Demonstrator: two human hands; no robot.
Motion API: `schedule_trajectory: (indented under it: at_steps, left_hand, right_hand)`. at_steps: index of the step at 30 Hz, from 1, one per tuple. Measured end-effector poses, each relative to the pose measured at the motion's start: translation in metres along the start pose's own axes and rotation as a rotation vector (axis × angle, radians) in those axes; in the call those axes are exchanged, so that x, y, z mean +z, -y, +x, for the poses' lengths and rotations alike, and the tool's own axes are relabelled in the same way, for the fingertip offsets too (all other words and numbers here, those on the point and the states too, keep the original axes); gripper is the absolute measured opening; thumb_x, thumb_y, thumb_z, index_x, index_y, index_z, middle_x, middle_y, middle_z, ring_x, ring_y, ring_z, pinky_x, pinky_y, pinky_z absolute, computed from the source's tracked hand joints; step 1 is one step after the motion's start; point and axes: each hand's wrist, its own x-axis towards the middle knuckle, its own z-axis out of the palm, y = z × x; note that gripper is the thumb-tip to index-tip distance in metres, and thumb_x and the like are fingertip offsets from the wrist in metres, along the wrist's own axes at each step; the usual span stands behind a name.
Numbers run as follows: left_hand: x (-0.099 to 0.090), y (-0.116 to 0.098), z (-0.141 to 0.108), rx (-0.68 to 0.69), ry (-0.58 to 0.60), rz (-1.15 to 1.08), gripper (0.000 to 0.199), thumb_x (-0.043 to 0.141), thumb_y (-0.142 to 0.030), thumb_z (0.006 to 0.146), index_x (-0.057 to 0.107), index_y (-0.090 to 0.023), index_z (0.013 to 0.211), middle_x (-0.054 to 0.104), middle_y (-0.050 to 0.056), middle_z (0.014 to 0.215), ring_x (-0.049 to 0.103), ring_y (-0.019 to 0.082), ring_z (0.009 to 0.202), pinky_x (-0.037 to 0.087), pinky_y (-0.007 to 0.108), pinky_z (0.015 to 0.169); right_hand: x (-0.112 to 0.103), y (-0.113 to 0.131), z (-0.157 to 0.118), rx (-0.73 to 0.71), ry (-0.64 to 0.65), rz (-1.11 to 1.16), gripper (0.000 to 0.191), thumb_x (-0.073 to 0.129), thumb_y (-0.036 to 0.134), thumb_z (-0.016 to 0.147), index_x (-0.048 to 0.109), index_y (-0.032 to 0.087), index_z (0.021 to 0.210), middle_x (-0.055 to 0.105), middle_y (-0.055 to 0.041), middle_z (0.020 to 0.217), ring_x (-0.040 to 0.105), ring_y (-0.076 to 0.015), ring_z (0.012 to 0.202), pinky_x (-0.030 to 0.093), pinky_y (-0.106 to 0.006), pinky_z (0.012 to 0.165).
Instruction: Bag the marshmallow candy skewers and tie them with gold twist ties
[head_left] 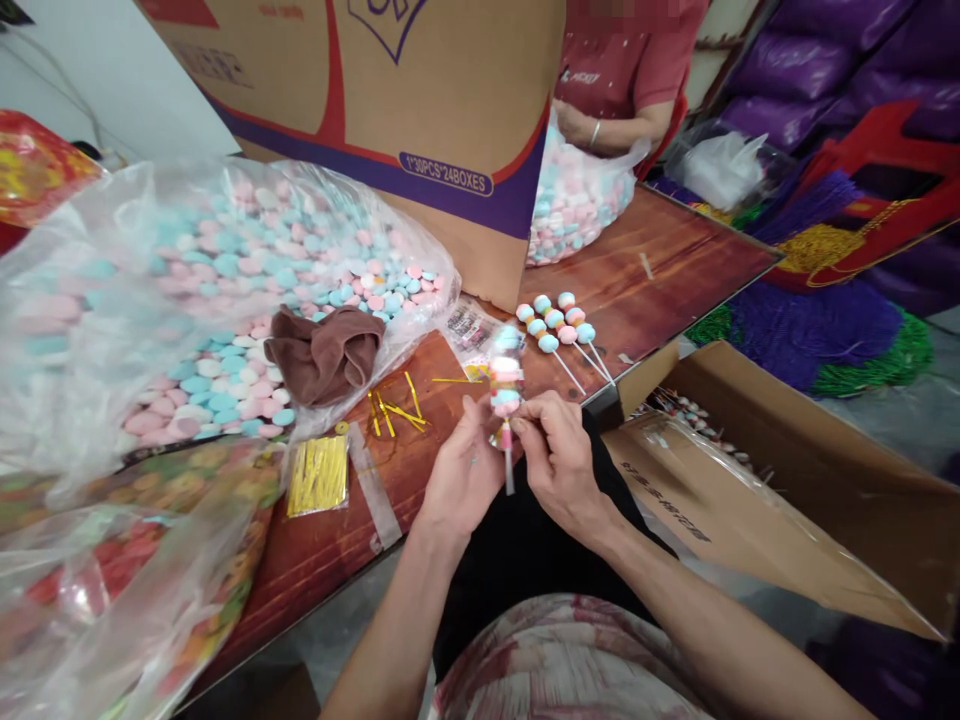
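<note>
A wrapped skewer of pastel candies [505, 370] stands upright between my two hands, its white stick pointing down. My left hand [471, 462] is beside the lower end of the wrapper, palm turned up; what its fingers grip is partly hidden. With fingers pinched at the wrapper's gathered base, my right hand [561, 445] holds the skewer from the right. Several unwrapped candy skewers [556, 322] lie behind my hands on the table. Gold twist ties [397, 408] are scattered to the left, near a packet of gold ties [319, 475].
A big clear bag of candies [300, 235] and a brown cloth [327, 362] lie left. A tall carton [420, 120] stands behind. An open carton [750, 490] is at the right. Across the table [675, 260] a person [626, 70] sits by another candy bag [577, 200].
</note>
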Motion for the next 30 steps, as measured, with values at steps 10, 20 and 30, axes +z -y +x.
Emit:
schedule_trajectory:
  at_steps: [10, 20, 30]
  left_hand:
    - [0.013, 0.014, -0.003, 0.111, -0.025, 0.396, 0.036, 0.068, -0.049, 0.082, 0.074, -0.015, 0.075, 0.068, 0.007, 0.085, 0.060, 0.018, 0.088, 0.046, 0.032, 0.088]
    - [0.028, 0.024, 0.042, 0.426, -0.018, 0.873, 0.013, 0.078, -0.023, 0.071, 0.070, -0.018, 0.062, 0.065, 0.003, 0.070, 0.058, 0.015, 0.070, 0.043, 0.026, 0.069]
    - [-0.017, -0.032, 0.139, 0.440, -0.479, 1.705, 0.005, 0.064, -0.024, 0.079, 0.063, -0.020, 0.082, 0.065, 0.006, 0.086, 0.060, 0.025, 0.089, 0.043, 0.036, 0.081]
  right_hand:
    - [-0.032, 0.007, 0.002, 0.138, -0.098, 0.175, 0.015, 0.053, 0.019, 0.093, 0.061, 0.021, 0.079, 0.062, -0.0025, 0.079, 0.057, -0.0182, 0.077, 0.040, -0.035, 0.076]
    - [-0.046, -0.034, -0.033, 0.747, -0.116, 0.680, 0.023, 0.073, 0.037, 0.080, 0.066, 0.018, 0.069, 0.058, -0.0003, 0.067, 0.041, -0.0106, 0.056, 0.032, -0.025, 0.050]
    - [-0.102, -0.100, -0.011, 0.823, -0.572, 0.859, 0.028, 0.082, 0.030, 0.067, 0.073, 0.017, 0.089, 0.058, 0.0002, 0.076, 0.033, -0.0034, 0.050, 0.029, -0.019, 0.045]
